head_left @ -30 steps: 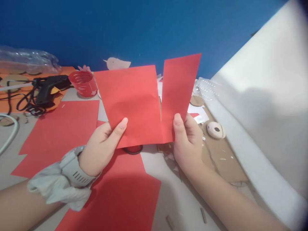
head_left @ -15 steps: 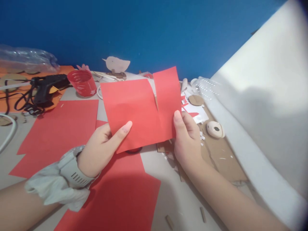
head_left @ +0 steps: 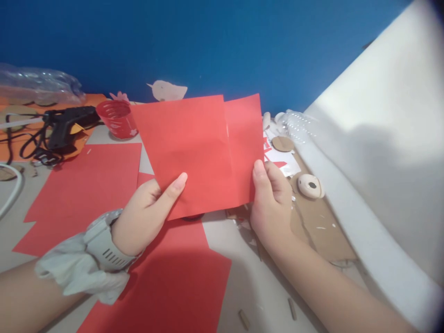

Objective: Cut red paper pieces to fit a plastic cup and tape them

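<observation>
A piece of red paper point(head_left: 183, 148) with a slit down from its top edge is held up in front of me. My left hand point(head_left: 149, 212) pinches its lower left side, thumb on the front and fingers behind. At the right edge my right hand point(head_left: 272, 199) grips the narrower strip the same way. The two sides of the slit lie close together, with a thin light line between them. Beneath, more red sheets point(head_left: 166, 277) lie on the table. A dark round edge, mostly hidden, peeks out under the held paper.
A black glue gun point(head_left: 67, 127) with its cord lies at the left on orange sheets. Behind are a red cup point(head_left: 120, 121), a paper bird point(head_left: 168, 90) and a clear plastic bottle point(head_left: 38, 85). At the right, cardboard point(head_left: 322, 231) carries a small white device point(head_left: 310, 186).
The wide left part of the red paper has risen and shifted its top edge left. The slit, gaping before, has nearly closed. Both hands have hardly moved.
</observation>
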{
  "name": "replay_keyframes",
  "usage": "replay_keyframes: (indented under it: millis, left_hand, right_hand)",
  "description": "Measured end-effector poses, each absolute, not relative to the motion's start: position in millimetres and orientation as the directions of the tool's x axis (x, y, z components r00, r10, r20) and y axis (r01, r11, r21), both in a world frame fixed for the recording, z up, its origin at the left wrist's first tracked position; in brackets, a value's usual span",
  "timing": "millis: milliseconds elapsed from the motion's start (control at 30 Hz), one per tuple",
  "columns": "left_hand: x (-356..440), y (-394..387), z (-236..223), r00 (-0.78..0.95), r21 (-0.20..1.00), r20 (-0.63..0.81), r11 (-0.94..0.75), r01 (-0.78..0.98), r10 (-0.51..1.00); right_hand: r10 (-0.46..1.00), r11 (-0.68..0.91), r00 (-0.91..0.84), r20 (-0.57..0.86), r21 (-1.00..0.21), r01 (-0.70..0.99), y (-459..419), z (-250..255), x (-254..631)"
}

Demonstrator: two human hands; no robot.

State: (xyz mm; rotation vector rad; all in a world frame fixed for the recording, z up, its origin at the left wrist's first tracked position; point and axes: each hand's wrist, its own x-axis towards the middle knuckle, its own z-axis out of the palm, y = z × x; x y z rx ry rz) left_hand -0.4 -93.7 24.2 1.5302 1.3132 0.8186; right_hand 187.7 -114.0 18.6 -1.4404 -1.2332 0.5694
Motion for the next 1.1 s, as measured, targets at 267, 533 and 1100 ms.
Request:
replay_keyframes:
  millis: [267, 533, 1100]
  left_hand:
    - [-0.8, -93.8, 25.1, 0.155, 0.919, -0.041, -0.024, 0.394, 0.987]
    - [-0.4, -94.4, 25.9, 0.221, 0.950, -0.065, -0.008, 0.312, 0.973]
    - [-0.2, -92.2, 29.2, 0.180, 0.857, -0.024, -0.073, 0.510, 0.983]
  right_hand:
    - [0.920, 0.086, 0.352, 0.172, -0.966, 0.246, -112.3, 18.3, 189.1]
    - [0.956, 0.026, 0.282, 0.078, -0.983, 0.182, -107.5, 16.0, 193.7]
    - [0.907, 0.061, 0.365, 0.209, -0.924, 0.378, -111.4, 19.7, 187.3]
